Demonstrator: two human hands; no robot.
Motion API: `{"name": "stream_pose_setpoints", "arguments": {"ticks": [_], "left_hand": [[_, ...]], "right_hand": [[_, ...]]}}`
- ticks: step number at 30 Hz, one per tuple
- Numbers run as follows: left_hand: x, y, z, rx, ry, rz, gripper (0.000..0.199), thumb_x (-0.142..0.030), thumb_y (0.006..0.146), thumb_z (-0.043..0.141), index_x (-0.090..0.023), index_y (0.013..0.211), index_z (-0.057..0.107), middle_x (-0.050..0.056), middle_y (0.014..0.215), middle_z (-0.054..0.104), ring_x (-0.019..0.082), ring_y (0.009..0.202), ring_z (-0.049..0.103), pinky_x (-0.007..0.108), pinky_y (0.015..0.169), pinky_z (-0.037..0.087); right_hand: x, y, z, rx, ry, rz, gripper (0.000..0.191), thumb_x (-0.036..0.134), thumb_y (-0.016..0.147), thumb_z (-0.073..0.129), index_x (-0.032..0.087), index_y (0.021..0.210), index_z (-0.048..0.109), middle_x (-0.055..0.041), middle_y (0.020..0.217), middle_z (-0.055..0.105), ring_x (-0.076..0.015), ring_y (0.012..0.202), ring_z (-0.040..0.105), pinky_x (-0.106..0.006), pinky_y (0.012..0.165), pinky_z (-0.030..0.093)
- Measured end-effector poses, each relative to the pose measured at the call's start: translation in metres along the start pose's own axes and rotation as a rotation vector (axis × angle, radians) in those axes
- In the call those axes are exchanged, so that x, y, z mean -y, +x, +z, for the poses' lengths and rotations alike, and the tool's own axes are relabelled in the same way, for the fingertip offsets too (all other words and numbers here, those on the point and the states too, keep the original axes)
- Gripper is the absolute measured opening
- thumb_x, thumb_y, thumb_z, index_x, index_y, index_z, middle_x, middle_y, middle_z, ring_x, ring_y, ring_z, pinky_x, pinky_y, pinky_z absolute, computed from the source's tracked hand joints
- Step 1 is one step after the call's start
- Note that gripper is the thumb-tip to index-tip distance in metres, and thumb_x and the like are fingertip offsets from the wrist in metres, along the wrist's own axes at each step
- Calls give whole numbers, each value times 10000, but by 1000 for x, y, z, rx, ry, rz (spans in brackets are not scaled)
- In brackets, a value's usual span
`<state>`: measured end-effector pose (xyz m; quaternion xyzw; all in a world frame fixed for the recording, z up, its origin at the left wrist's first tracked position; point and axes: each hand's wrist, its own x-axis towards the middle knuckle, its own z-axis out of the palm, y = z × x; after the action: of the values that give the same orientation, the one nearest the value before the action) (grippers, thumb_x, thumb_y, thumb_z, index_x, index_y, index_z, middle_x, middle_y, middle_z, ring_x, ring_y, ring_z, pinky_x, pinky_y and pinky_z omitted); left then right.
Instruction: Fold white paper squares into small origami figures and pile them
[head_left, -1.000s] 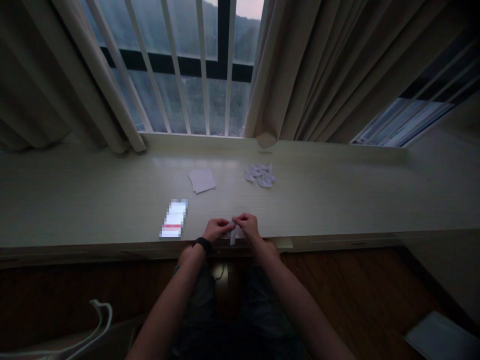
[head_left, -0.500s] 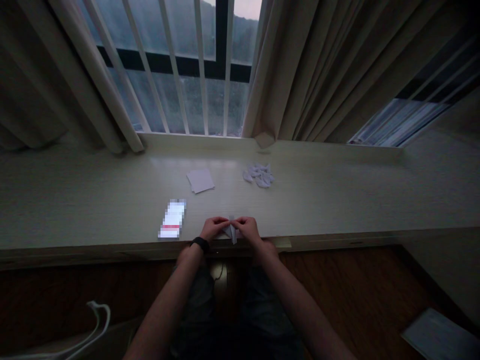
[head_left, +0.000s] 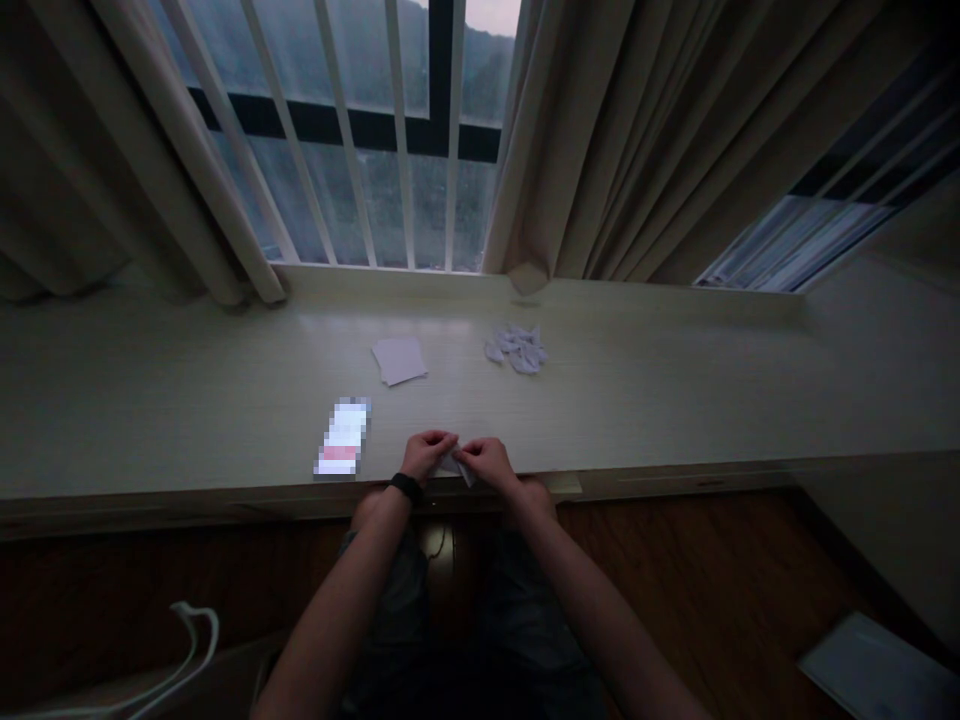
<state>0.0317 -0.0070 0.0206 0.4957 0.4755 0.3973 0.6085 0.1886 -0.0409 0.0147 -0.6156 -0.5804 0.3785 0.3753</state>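
Observation:
A small piece of folded white paper (head_left: pixel 466 474) is pinched between my two hands at the near edge of the sill. My left hand (head_left: pixel 427 453), with a black band on its wrist, is closed on the paper's left side. On the other side, my right hand (head_left: pixel 487 460) grips it between thumb and fingers. The fingers hide part of the paper, so its exact folds cannot be made out. Beyond the hands lie a stack of square white paper sheets (head_left: pixel 400 360) and a pile of small folded or crumpled paper pieces (head_left: pixel 517 350).
A lit phone (head_left: pixel 343 438), its screen blurred out, lies left of my hands on the pale sill (head_left: pixel 675 390). Behind are a barred window (head_left: pixel 375 200) and curtains (head_left: pixel 600 150). A white cord (head_left: pixel 214 640) and a flat pale object (head_left: pixel 877 665) are low at the sides.
The folded paper has tilted and more of it is covered by my fingers. My fingertips have shifted slightly; the sheets, pile and phone stay put.

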Motion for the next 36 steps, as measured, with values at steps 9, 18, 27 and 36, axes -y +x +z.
{"name": "stream_pose_setpoints", "arguments": {"ticks": [9,18,27,36], "left_hand": [[-3,-3,-4,-13,-34,-15,418,-485,600,747,-123,800,693,53,744,679,141,638,574,246,588,437],[-2,-3,-4,99,-17,23,345,-419,583,774,-132,756,692,51,728,677,155,677,599,270,662,463],[-7,-8,-5,61,-83,-20,368,-418,579,785,-133,793,695,55,764,688,153,674,605,267,638,460],[-5,-7,-4,102,-97,-22,323,-344,572,803,-128,788,700,63,764,696,165,708,622,284,695,480]], "right_hand": [[3,-1,0,-5,-22,28,310,460,683,659,162,614,713,-26,562,660,-121,477,521,-212,458,326],[0,-7,1,-53,-67,-22,272,440,721,639,190,673,736,-27,630,691,-143,558,568,-219,516,351],[2,-9,-3,-11,-134,-48,351,498,709,643,176,592,715,-11,534,639,-114,476,475,-227,477,286],[-6,-9,-2,-19,-99,-76,366,511,732,617,175,632,724,-5,553,641,-113,499,497,-210,485,302]]}}
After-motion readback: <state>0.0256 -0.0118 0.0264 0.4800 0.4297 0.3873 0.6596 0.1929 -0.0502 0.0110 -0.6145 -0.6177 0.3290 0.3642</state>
